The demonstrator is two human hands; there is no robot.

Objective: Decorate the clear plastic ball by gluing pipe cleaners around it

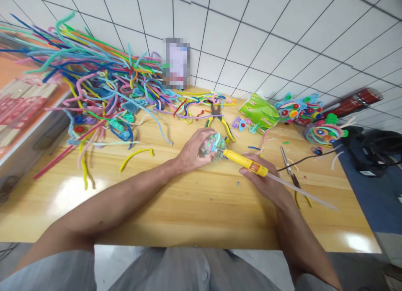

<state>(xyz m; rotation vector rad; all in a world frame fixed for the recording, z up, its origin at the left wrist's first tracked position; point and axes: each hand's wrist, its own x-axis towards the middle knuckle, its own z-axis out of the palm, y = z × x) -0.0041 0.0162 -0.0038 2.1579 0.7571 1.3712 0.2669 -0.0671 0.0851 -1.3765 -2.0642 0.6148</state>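
Note:
My left hand (195,152) is closed around a small rounded craft piece (210,147) patterned in green, pink and blue; its exact kind is partly hidden by my fingers. In my right hand (263,178) is a yellow hot glue gun (241,160), its nozzle meeting the craft piece. A long translucent glue stick (303,192) sticks out of the gun's back end toward the lower right. Just beyond my left hand, pliers with yellow-black handles (216,118) lie with their handles spread.
A big heap of colourful pipe cleaners (103,81) covers the back left. A phone-like screen (176,64) leans on the tiled wall. A green packet (259,111), finished pipe-cleaner faces (325,132), a red bottle (353,103) and a second pair of pliers (297,184) occupy the right.

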